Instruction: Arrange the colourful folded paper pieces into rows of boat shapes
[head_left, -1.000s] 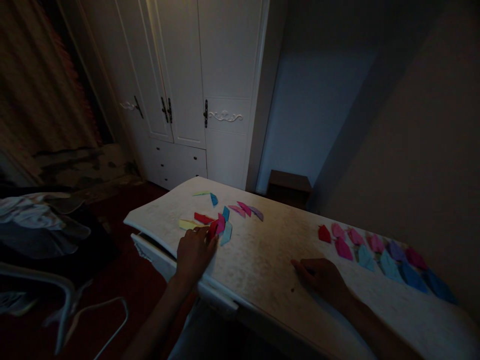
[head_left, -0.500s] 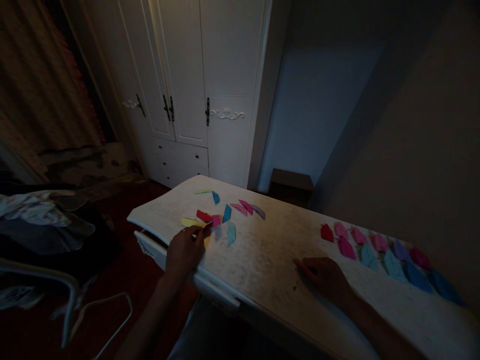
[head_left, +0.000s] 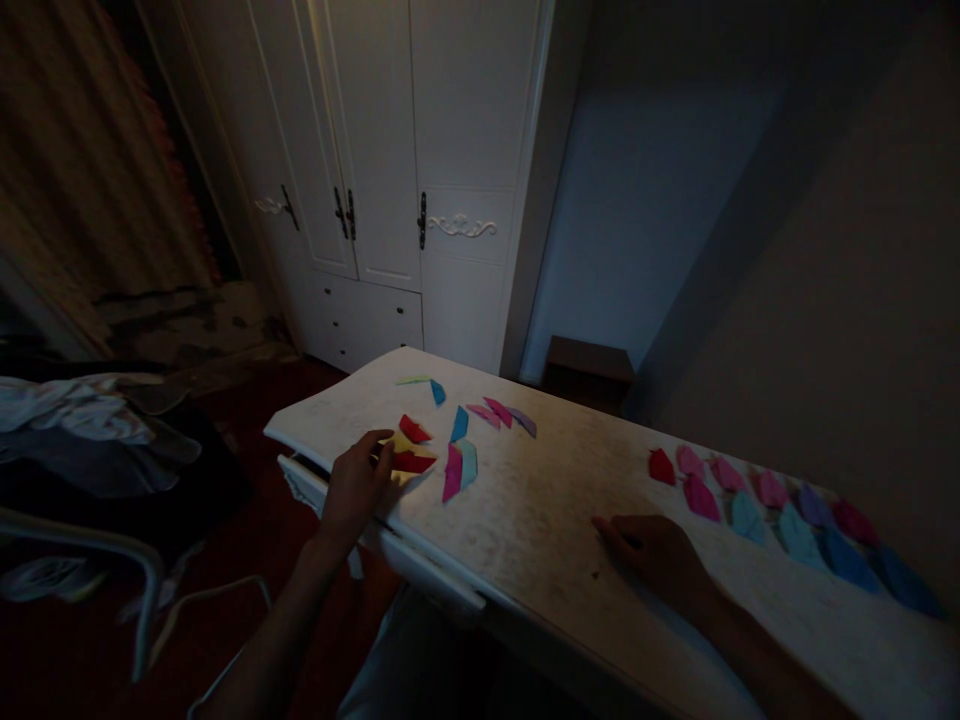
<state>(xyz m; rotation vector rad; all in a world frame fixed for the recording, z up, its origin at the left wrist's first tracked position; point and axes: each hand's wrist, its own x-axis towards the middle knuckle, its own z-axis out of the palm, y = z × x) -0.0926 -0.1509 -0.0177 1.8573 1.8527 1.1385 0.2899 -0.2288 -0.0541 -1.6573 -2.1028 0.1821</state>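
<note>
My left hand [head_left: 360, 485] is over the left part of the pale table, thumb and forefinger closed at the end of a red folded paper piece [head_left: 414, 463]. A yellow paper piece [head_left: 404, 443] lies partly under the red one and beside my fingertips. Just beyond is another red piece [head_left: 415, 430]. To the right, a magenta piece [head_left: 452, 474] touches a light-blue piece [head_left: 469, 463], with a blue piece [head_left: 459, 424] behind them. My right hand [head_left: 656, 560] rests on the tabletop, fingers loosely bent and apart, holding nothing.
Pink, magenta and lilac pieces [head_left: 499, 411] lie mid-table; a blue piece [head_left: 438, 391] touches a yellow-green strip [head_left: 412, 380] farther back. Rows of folded papers [head_left: 748, 517] line the right side. A drawer [head_left: 304, 487] juts out at the table's left. A white wardrobe [head_left: 465, 140] stands behind.
The magenta piece has moved right and nearer, against the light-blue one. My left hand has drawn back slightly left, and more of the red piece shows. My right hand stays put; the view has shifted slightly.
</note>
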